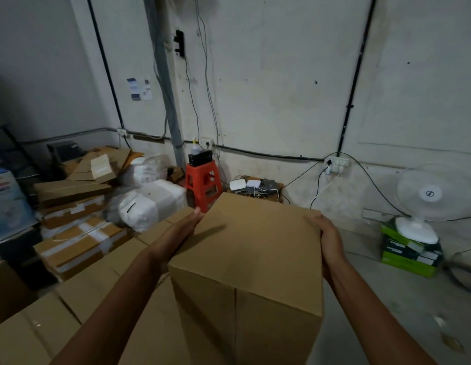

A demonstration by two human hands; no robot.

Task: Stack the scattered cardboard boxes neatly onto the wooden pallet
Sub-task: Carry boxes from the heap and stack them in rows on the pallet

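While left hand [177, 233] and right hand [330, 239] clasp box [255, 248] | box bottom cut off

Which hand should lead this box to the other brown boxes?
Probably the left hand: it holds the box on the side beside the brown boxes. The right hand holds the side away from them.
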